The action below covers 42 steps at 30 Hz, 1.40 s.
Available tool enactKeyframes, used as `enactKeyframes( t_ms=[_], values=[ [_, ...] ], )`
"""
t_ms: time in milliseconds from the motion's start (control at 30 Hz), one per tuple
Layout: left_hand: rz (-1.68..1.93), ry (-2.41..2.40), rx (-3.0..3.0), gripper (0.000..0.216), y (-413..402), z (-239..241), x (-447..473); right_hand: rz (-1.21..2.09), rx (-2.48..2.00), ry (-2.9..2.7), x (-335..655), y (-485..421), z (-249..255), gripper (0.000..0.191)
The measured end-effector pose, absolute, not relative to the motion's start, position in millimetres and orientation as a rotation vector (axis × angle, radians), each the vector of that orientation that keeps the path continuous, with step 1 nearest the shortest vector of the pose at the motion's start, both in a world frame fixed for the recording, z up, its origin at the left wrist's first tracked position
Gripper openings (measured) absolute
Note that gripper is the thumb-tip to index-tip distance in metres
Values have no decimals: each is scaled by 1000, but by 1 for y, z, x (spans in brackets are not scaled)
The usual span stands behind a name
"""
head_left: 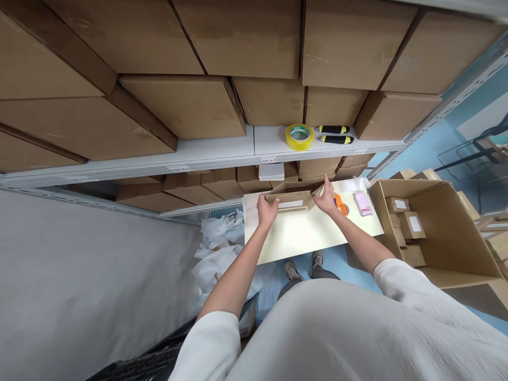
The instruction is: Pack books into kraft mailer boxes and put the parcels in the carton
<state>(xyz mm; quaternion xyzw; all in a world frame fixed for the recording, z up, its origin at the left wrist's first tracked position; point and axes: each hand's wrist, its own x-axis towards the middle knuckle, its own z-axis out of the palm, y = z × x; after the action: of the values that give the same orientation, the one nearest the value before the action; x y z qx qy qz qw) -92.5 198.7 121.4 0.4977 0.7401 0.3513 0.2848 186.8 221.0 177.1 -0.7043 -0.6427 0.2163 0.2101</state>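
A small brown cardboard box (292, 199) with a white label lies on a pale yellow table (301, 235) in front of me. My left hand (266, 208) grips its left end, fingers curled round the edge. My right hand (326, 197) holds the right end, pinching an open flap. Just right of that hand sits an orange tape dispenser (341, 204), partly hidden by it.
A pink item (362, 202) and white paper (350, 185) lie on the table's right. A large open carton (436, 227) holding small boxes stands at the right. Yellow tape roll (299, 136) and two cutters (333, 134) rest on the shelf (222, 151). Crumpled white paper (218, 248) lies on the floor.
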Motion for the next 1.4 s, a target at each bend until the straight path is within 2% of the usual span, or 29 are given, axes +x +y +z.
enactKeyframes(
  t_ms=[200,567,900,1067,1167,1300,1400],
  values=[
    [944,1888,1336,52,171,128,-83,835,-1799,-1808,194,206,179,105],
    [959,1752,1353,51,121,132,-66,1188,-1719,-1588,204,197,171,64],
    [935,1809,1214,21,122,129,-57,1069,-1798,-1717,202,196,174,52],
    [929,1812,1155,13,122,120,-50,1106,-1852,-1671,203,194,168,51],
    [894,1788,1194,16,121,117,-48,1123,-1828,-1746,202,192,163,49],
    [827,1749,1314,22,119,119,-50,1091,-1810,-1829,200,189,158,35],
    [788,1735,1458,28,117,121,-54,1095,-1837,-1825,202,187,158,37]
  ],
)
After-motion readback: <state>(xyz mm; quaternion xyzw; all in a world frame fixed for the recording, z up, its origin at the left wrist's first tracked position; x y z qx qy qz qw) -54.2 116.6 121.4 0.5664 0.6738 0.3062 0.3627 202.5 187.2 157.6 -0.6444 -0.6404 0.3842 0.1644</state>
